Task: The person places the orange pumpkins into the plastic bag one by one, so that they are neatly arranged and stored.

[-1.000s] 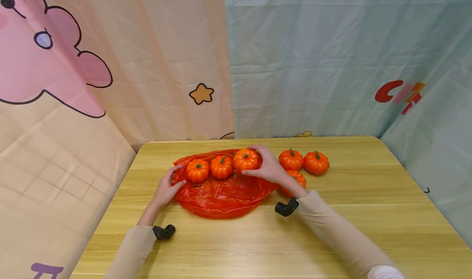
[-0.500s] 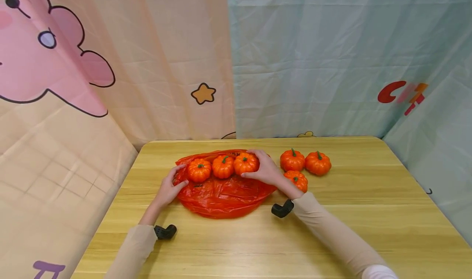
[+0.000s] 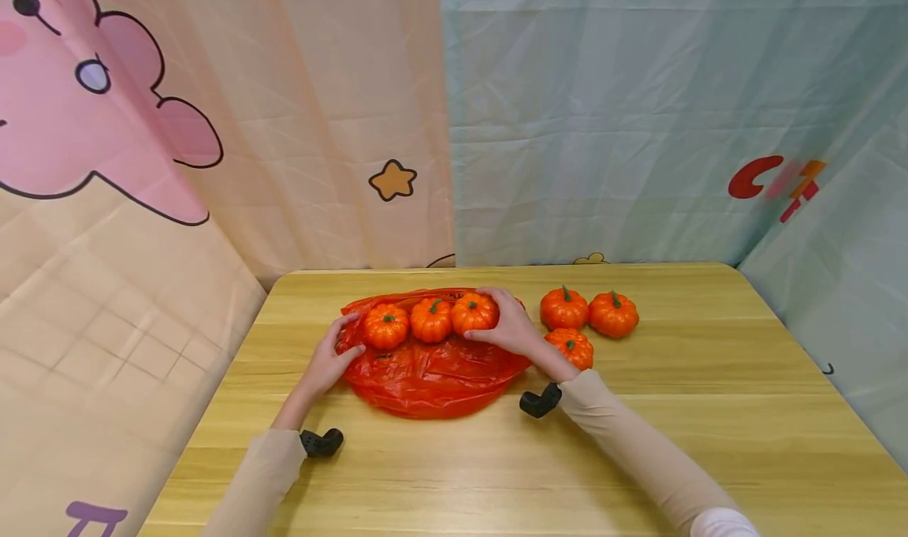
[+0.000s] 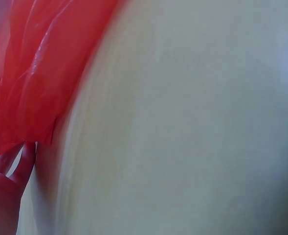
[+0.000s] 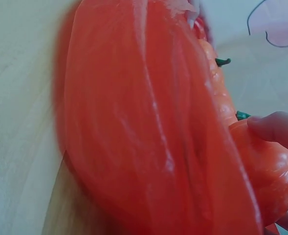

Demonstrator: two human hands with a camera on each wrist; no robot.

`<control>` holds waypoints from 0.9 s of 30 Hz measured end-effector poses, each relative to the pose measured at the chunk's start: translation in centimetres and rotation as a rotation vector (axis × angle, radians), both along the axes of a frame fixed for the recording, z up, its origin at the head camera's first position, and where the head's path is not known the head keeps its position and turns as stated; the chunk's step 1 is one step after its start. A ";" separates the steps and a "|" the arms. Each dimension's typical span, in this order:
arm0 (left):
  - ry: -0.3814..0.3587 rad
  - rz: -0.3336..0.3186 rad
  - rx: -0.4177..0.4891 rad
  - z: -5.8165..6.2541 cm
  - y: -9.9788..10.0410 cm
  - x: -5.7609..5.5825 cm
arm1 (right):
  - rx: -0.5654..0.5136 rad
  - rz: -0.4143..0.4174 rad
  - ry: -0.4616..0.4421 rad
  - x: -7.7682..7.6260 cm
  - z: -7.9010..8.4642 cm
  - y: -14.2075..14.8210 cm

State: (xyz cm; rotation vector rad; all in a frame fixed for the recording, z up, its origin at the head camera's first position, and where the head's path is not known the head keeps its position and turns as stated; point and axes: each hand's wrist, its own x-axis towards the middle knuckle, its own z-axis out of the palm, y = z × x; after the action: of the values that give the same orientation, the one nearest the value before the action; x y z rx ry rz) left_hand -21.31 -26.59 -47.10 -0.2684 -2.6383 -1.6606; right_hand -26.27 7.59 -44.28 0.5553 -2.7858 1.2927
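A red plastic bag lies spread on the wooden table, with three small orange pumpkins in a row on its far part: a left pumpkin, a middle pumpkin and a right pumpkin. My right hand grips the right pumpkin, thumb on its near side and fingers around its far side; in the right wrist view the thumb presses its skin. At the bag's left end, my left hand touches the plastic, thumb and fingers spread apart beside the left pumpkin. Its fingertips meet the bag's edge in the left wrist view.
Three more pumpkins stand right of the bag: one at the back, one farther right and a nearer pumpkin partly behind my right forearm. Printed curtains hang behind the table.
My right hand has lowered the right pumpkin slightly, beside the middle one. The right forearm has shifted a little, showing more of the near pumpkin. My left hand stays at the bag's left end.
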 end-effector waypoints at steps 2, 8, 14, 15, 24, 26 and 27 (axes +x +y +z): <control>-0.007 0.002 0.006 0.1 0.1 -0.2 | -0.008 -0.003 -0.001 -0.1 -0.1 0.0; 0.007 0.005 0.026 -0.8 0.0 -1.0 | -0.012 -0.016 -0.003 -0.5 -0.5 0.1; 0.009 0.000 0.034 -0.8 0.1 -1.3 | -0.006 -0.025 -0.005 -0.6 -0.5 0.2; 0.009 -0.002 0.033 -0.8 0.1 -1.3 | -0.003 -0.026 -0.007 -0.6 -0.6 0.2; 0.017 -0.003 0.053 -1.1 -0.1 -1.4 | 0.035 -0.035 -0.011 -0.7 -0.9 0.1; 0.025 -0.006 0.060 -1.1 -0.1 -1.4 | 0.037 -0.035 -0.007 -0.7 -0.9 0.1; 0.032 -0.006 0.065 -1.1 -0.1 -1.4 | 0.038 -0.036 -0.007 -0.7 -0.9 0.1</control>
State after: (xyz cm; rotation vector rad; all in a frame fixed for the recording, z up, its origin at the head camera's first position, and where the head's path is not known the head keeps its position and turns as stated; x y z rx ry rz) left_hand -22.73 -26.71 -48.23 -0.2995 -2.5579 -1.7256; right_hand -27.00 7.68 -45.20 0.5004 -2.8181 1.2403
